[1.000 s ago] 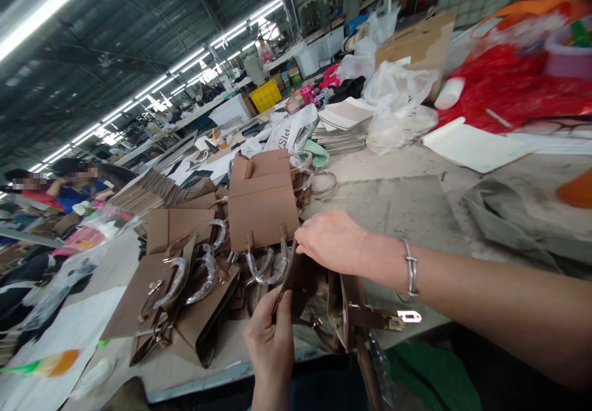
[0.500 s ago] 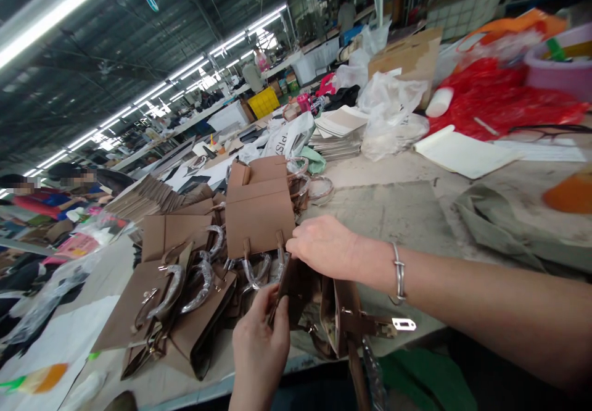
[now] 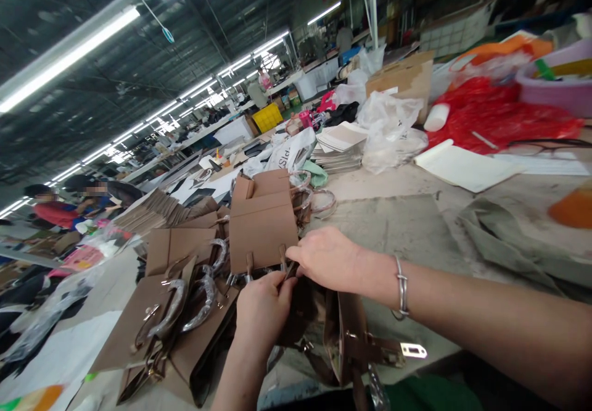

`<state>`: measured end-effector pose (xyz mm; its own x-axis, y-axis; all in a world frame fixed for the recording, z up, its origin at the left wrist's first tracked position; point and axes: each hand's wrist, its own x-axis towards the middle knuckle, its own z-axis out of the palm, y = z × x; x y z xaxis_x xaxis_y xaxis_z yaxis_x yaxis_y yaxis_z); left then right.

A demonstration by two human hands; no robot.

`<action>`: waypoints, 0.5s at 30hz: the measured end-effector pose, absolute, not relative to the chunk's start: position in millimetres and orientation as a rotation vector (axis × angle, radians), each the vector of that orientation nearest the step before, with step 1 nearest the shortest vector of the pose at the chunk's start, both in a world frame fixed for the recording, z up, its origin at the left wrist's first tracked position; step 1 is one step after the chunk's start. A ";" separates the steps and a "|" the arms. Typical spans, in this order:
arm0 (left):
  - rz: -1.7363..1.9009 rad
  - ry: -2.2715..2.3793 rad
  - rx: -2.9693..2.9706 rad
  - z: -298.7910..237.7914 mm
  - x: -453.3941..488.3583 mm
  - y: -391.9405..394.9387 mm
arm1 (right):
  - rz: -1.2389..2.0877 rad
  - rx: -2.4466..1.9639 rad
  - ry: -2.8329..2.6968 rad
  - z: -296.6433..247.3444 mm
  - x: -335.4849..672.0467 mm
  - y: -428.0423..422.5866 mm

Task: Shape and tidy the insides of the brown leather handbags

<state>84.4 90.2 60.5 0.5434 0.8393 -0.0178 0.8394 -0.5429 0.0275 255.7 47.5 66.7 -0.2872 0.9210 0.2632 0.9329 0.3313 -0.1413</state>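
Note:
A brown handbag lies at the table's near edge, its body partly hidden under my hands. My left hand pinches the upper edge of this handbag between thumb and fingers. Close beside it, my right hand, with a silver bracelet at the wrist, is closed on the same edge. A metal clasp plate sticks out to the right on a strap. Just beyond my hands lies another brown bag. Further brown bags with plastic-wrapped handles are heaped to the left.
Past the bags stand a stack of pale sheets and white plastic bags. Red plastic, a purple basin and an open notebook are at the right. Two people work at the far left.
My left hand has moved up along the handbag's edge, close to my right hand. The whole view has shifted slightly downward in the picture.

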 end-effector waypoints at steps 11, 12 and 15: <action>-0.058 1.530 2.732 64.0 87.8 87.3 | -0.131 -1.746 -2.244 68.1 263.8 46.5; -0.061 1.526 2.740 63.9 88.2 87.1 | -0.130 -1.747 -2.249 67.9 263.1 47.8; -0.078 1.508 2.759 64.3 89.3 85.8 | -0.132 -1.718 -2.269 67.1 262.1 50.8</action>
<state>89.3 85.8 64.3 0.5389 0.8413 -0.0417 0.8412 -0.5401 -0.0267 262.1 50.8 67.1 -0.2457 0.9268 0.2840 0.9534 0.2839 -0.1016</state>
